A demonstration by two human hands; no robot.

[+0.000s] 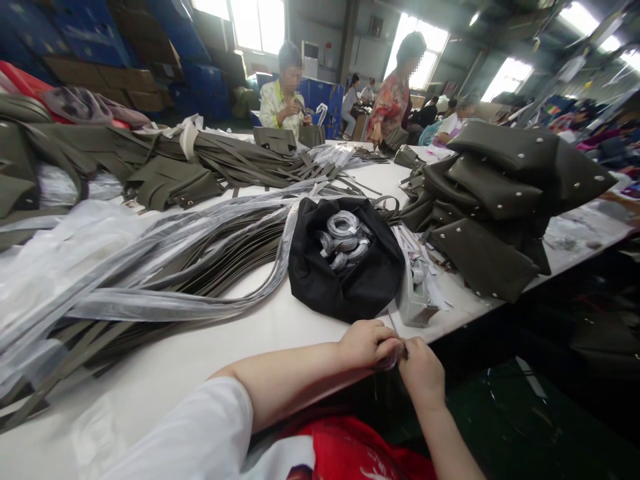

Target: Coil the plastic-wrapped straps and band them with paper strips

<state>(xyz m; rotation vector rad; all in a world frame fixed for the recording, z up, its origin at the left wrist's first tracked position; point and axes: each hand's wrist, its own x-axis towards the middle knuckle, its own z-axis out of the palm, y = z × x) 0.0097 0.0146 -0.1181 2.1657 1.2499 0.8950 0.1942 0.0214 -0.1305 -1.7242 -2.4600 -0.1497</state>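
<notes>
My left hand (pixel 369 344) and my right hand (pixel 423 373) meet at the table's near edge, with the fingers of both closed. Something small, partly clear and partly dark, shows between the fingertips, but I cannot make out what it is. Just beyond them sits a black cloth bag (pixel 345 293) with its mouth spread wide. Several coils of clear, shiny tubing or cord (pixel 343 225) lie inside it. To the right of the bag, close to my right hand, stands a grey tape dispenser (pixel 416 308).
Long dark-olive straps (pixel 240 257), partly in clear plastic sleeves, cover the left side of the white table (pixel 260 320). Studded olive bags (pixel 495 193) are piled at the right. Across the table one person (pixel 280 103) sits and another (pixel 393 100) stands.
</notes>
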